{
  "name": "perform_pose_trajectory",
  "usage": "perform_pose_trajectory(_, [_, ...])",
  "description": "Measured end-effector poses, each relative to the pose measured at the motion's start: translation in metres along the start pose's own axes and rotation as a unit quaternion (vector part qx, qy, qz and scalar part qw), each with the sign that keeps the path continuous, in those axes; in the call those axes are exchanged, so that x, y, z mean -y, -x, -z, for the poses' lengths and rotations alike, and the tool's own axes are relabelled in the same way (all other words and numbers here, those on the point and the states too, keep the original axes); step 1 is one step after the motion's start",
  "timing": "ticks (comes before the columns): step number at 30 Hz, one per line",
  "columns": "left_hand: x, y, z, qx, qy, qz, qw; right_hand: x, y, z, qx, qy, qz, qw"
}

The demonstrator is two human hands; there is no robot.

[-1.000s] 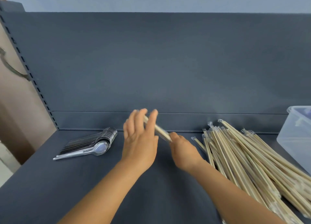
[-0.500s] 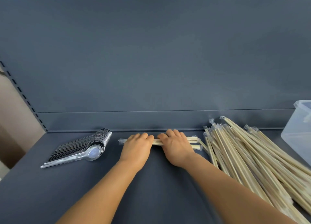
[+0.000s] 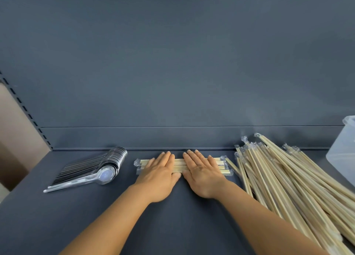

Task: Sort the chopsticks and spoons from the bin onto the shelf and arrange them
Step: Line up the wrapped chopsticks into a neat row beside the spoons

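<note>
A small row of wrapped wooden chopsticks point(image 3: 179, 165) lies flat and sideways on the dark shelf point(image 3: 192, 226), near the back wall. My left hand point(image 3: 160, 175) and my right hand point(image 3: 201, 173) press down on this row side by side, fingers straight and palms down. A nested stack of shiny metal spoons point(image 3: 90, 170) lies to the left of my left hand. A large loose pile of wrapped chopsticks point(image 3: 292, 183) spreads out on the right of the shelf.
A clear plastic bin point(image 3: 343, 151) stands at the far right edge, behind the loose pile. The shelf's back wall point(image 3: 172, 72) rises straight up behind everything. A slotted upright point(image 3: 25, 109) borders the shelf on the left.
A second ago both hands held a chopstick bundle raised above the shelf. They laid it down sideways near the back wall, and both hands have flattened on top of it.
</note>
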State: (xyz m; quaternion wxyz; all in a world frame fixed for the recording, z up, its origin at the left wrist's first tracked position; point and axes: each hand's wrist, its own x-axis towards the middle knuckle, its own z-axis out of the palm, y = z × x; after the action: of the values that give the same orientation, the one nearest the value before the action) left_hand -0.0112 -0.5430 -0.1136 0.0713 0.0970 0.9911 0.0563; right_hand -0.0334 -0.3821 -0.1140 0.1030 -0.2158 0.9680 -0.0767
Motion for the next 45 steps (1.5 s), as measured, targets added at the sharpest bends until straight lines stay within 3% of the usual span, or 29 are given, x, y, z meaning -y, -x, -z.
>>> perform_pose_trajectory(14, [0.001, -0.005, -0.008, -0.024, 0.043, 0.040, 0.998, 0.001, 0.009, -0.002, -0.021, -0.030, -0.044, 0.998])
perform_pose_trajectory(18, [-0.002, 0.007, -0.009, -0.046, 0.027, 0.114, 0.992, -0.007, 0.021, -0.003, -0.027, -0.014, -0.125, 0.992])
perform_pose_trajectory(21, [-0.003, 0.009, -0.010, -0.027, 0.053, 0.160, 0.985, -0.010, 0.024, -0.005, -0.023, -0.037, -0.139, 0.989])
perform_pose_trajectory(32, [0.000, -0.002, -0.010, -0.060, 0.084, 0.142, 0.985, -0.015, 0.011, -0.006, -0.049, -0.055, -0.123, 0.990])
perform_pose_trajectory(40, [-0.001, -0.003, -0.006, -0.048, 0.044, 0.143, 0.988, -0.013, 0.014, -0.003, -0.052, -0.047, -0.121, 0.990])
perform_pose_trajectory(45, [-0.030, 0.012, 0.004, -0.082, 0.068, 0.065, 0.992, -0.003, 0.039, 0.005, -0.099, -0.043, -0.101, 0.989])
